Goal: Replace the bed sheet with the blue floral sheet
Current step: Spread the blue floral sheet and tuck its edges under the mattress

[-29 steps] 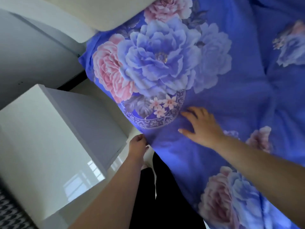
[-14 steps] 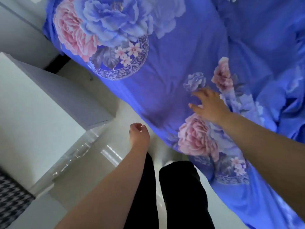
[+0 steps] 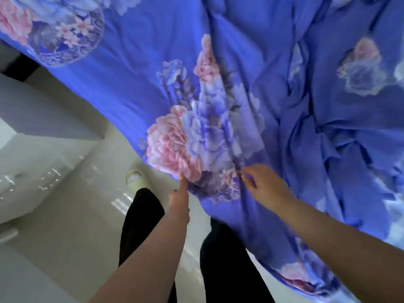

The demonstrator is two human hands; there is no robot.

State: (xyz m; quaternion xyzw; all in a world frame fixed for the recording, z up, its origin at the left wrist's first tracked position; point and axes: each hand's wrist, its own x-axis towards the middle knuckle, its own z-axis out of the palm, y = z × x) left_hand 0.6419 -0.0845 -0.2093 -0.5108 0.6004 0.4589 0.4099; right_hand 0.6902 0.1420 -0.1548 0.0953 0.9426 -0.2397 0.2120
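Blue floral cotton sheet [image 3: 251, 88] spread over the bed, both hands at its near edge.

From left: white glossy bedside cabinet [image 3: 43, 119] on pale tiled floor [image 3: 65, 226], pale green slipper [image 3: 136, 179], black trouser legs [image 3: 140, 219]. Left hand [image 3: 179, 193] reaching up, fingertips touching the hanging hem, grip hidden, cannot tell whether pinching. Right hand [image 3: 262, 184] with loosely spread fingers resting on the cloth just beside. Deep wrinkles bunched farther right. Risk: tugging only here could drag the sheet off-centre and leave those folds.
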